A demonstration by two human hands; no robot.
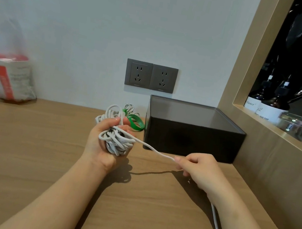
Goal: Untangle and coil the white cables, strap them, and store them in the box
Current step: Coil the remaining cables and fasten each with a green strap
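Head view: I note the left hand point(102, 142) curled round the tangled white cable bundle point(116, 141) at mid-table. The right hand point(198, 169) pinches one strand stretched rightward. I advise a slow, even draw that loosens loops rather than cinching knots. The black box point(192, 133), far right, is lidded, its contents unseen. A green strap point(136, 123) lies just left of it.
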